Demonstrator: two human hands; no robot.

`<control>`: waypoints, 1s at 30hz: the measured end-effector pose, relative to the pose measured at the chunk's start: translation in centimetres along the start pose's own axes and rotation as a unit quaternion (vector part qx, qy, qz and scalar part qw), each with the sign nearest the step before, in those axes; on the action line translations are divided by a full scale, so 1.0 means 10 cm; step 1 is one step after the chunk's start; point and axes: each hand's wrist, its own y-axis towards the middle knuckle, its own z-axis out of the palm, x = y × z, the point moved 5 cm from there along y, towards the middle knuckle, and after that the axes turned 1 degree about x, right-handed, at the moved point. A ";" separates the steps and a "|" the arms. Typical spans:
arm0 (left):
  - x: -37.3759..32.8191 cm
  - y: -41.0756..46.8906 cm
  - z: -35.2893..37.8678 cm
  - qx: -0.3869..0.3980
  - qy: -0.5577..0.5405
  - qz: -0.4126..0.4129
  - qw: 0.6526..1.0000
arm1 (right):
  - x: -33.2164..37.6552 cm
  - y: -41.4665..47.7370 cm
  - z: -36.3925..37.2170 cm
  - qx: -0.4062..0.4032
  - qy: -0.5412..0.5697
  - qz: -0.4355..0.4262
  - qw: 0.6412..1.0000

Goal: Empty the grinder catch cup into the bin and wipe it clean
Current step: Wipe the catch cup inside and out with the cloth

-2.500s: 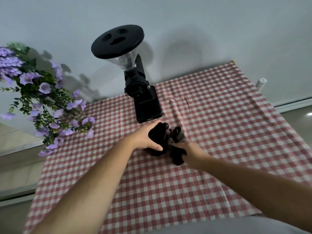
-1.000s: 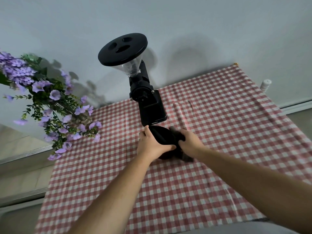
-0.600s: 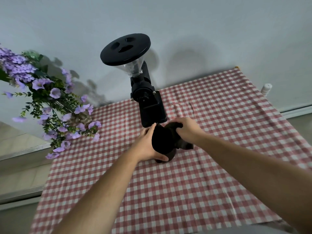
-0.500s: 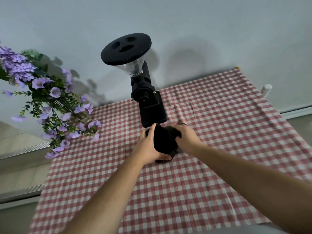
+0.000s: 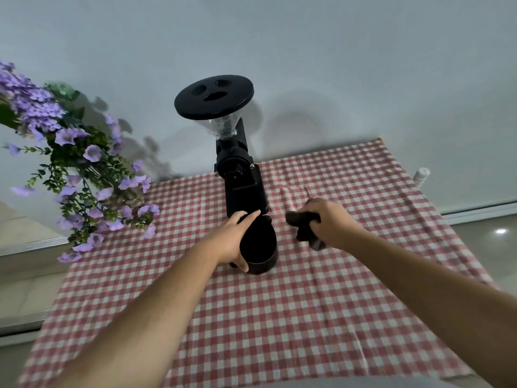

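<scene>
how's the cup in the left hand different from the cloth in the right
The catch cup is a rigid round cylinder with an open mouth tilted towards the camera; the cloth is soft, crumpled and shapeless. The left hand wraps the cup's side, while the right hand bunches the cloth in a fist. The cup looks larger than the cloth wad. Both are dark and close in front of the grinder.

No readable text, label, brand or number anywhere — not even on the grinder [image 5: 240, 175].
</scene>
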 end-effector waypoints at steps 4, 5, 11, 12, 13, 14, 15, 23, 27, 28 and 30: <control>-0.01 0.00 0.00 -0.004 0.018 0.013 1.000 | -0.22 -0.13 0.05 -0.056 -0.105 -0.009 0.993; -0.01 0.00 0.00 -0.008 0.022 0.017 1.000 | -0.31 -0.17 0.14 -0.033 -0.139 -0.007 0.990; -0.04 -0.04 0.00 -0.024 0.043 0.024 0.999 | -0.70 -0.43 0.60 0.152 -0.302 -0.013 0.941; -0.04 -0.05 0.01 -0.027 0.046 0.021 0.998 | -0.70 -0.42 0.59 0.150 -0.303 -0.013 0.941; -0.05 -0.06 0.01 -0.033 0.047 0.019 0.998 | -0.69 -0.41 0.58 0.153 -0.305 -0.015 0.940; -0.05 -0.07 0.02 -0.039 0.047 0.017 0.998 | -0.65 -0.40 0.57 0.155 -0.310 -0.018 0.938; -0.04 -0.09 0.03 -0.048 0.044 0.015 0.998 | -0.62 -0.38 0.54 0.152 -0.315 -0.025 0.937; 0.08 -0.32 0.20 -0.132 -0.175 -0.031 0.975 | -0.31 -0.16 0.08 -0.021 -0.198 0.006 0.980; 0.16 -0.45 0.37 -0.245 -0.371 -0.128 0.887 | -0.07 0.06 0.15 -0.043 -0.084 0.000 0.996; 0.18 -0.46 0.44 -0.250 -0.417 -0.153 0.860 | -0.02 0.12 0.18 -0.041 -0.029 0.008 0.999; 0.23 -0.45 0.59 -0.245 -0.491 -0.179 0.816 | 0.05 0.23 0.27 -0.013 0.074 0.038 0.996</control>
